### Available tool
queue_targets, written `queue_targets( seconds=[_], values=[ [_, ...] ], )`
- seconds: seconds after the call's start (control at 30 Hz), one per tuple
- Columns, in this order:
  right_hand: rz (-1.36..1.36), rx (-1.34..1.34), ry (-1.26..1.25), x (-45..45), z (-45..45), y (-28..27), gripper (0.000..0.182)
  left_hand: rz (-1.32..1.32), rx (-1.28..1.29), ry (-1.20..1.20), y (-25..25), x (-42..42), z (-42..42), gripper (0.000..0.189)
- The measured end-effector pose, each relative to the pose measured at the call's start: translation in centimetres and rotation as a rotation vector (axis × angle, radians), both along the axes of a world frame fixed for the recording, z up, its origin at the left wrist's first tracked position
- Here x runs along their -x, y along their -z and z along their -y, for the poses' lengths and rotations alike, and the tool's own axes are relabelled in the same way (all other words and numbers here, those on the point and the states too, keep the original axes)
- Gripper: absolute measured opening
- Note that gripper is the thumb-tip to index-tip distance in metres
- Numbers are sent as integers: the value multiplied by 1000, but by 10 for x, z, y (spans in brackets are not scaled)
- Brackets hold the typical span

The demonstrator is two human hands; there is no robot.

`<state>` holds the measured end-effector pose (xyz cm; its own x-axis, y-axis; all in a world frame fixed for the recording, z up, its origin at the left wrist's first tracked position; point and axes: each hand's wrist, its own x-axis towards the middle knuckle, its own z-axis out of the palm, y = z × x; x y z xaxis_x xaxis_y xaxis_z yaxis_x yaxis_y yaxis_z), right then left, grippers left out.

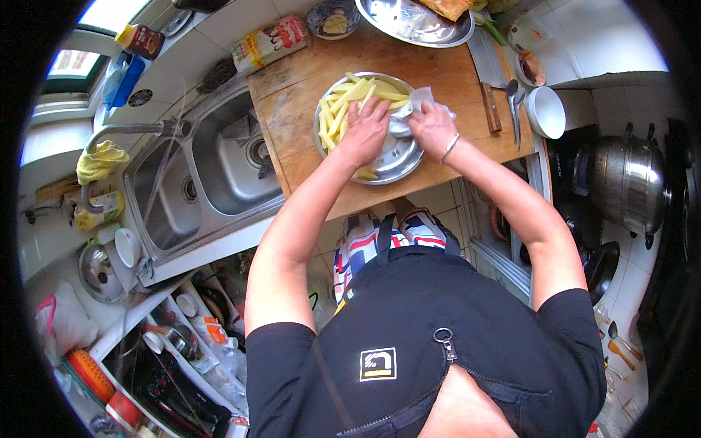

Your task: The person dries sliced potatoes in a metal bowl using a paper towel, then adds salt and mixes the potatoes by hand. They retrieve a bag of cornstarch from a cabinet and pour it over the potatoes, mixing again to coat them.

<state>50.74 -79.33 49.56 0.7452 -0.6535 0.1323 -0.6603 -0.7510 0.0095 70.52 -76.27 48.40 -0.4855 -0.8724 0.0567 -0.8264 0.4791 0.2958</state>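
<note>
A round stainless steel bowl (402, 172) rests on a wooden cutting board (298, 137). Pale yellow potato strips (334, 117) are heaped along its left and far side, and part of its right floor shows bare metal. My left hand (366, 131) lies over the strips, fingers spread and touching them. With my right hand (434, 131) I grip a crumpled white paper towel (421, 98) at the bowl's right rim. Part of the towel reaches down inside the bowl.
A cleaver (490, 107) lies at the board's right, near spoons (516, 115) and a white bowl (546, 113). A metal basin (394, 22) stands at the back. The double sink (235, 156) is on the left, a steel pot (627, 183) on the right.
</note>
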Motion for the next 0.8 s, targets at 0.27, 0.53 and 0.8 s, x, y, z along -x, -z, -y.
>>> queue_targets(
  seconds=[0.27,0.53,0.8],
  values=[
    [164,-346,-96,-26,-83,-13,7,12,72,-49,7,2,-3,46],
    [340,-203,103,30,-28,-34,16,-37,-64,-38,-2,2,0,47],
    [407,-326,-103,-5,-89,-4,13,-59,-17,-11,-1,-1,-2,44]
  ],
)
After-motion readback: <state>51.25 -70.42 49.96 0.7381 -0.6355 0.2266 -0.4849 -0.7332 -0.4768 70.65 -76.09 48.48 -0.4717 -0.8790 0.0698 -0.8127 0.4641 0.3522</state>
